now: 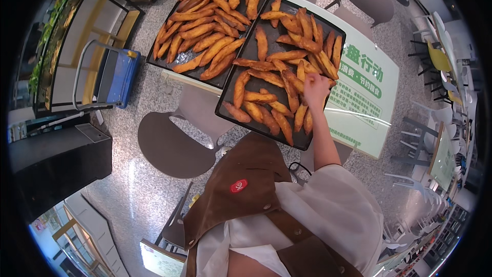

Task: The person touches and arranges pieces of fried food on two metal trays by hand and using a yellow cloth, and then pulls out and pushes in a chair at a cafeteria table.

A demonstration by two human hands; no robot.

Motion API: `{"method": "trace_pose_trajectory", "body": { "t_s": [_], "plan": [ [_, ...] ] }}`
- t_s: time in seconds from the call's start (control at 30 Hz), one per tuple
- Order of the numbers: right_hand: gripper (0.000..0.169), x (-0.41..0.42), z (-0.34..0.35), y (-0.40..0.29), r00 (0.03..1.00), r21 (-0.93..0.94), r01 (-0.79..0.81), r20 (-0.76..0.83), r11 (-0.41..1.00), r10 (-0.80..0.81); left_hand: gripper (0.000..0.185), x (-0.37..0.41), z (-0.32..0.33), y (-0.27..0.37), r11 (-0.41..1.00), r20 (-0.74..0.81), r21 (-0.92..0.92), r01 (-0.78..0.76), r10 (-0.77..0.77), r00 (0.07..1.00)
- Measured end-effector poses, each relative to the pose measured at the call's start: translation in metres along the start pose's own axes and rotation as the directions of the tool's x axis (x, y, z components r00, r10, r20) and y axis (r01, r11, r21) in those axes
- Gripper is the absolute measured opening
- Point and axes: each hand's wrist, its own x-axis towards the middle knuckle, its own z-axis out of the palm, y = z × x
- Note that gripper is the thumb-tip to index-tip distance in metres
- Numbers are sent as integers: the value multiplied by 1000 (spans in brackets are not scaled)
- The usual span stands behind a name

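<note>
My right hand (316, 87) reaches over the right side of the near black baking tray (251, 48). Its bent fingers are among golden-brown wedge-shaped food pieces (296, 82); whether they grip one is hidden. The pieces look fried or baked and lie loosely spread, piled thicker toward the far right. A second black tray (169, 60) sits to the left, more densely covered with similar pieces (203, 30). Both trays rest on a table with a pale green printed top (361, 123). My left hand is out of view.
Grey-brown chairs (177, 146) stand around the table, including one at the far side (369, 0). A blue platform trolley (121, 79) is parked left, beside a shelf unit (86, 34). A black cabinet (61, 161) stands lower left. More tables (444, 157) line the right.
</note>
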Motion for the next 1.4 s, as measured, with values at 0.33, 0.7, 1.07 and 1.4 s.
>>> {"method": "trace_pose_trajectory", "body": {
  "t_s": [0.33, 0.7, 1.07, 1.4],
  "plan": [
    [19, -9, 21, 37, 951, -207, -38, 292, 978, 99, 27, -1, 1, -16, 999, -11, -40, 1, -1, 1000],
    [27, 13, 52, -120, 878, 56, 364, 312, 930, -362, 28, -17, 10, -40, 991, -99, -133, 17, -30, 995],
    [55, 11, 160, -268, 416, 50, 818, 637, 573, -649, 28, -46, 28, -67, 976, -212, -203, 77, -120, 970],
    [44, 83, 175, -279, 708, -141, 677, 392, 723, -587, 28, -59, 37, -90, 962, -237, -251, 111, -172, 956]
  ]
}}
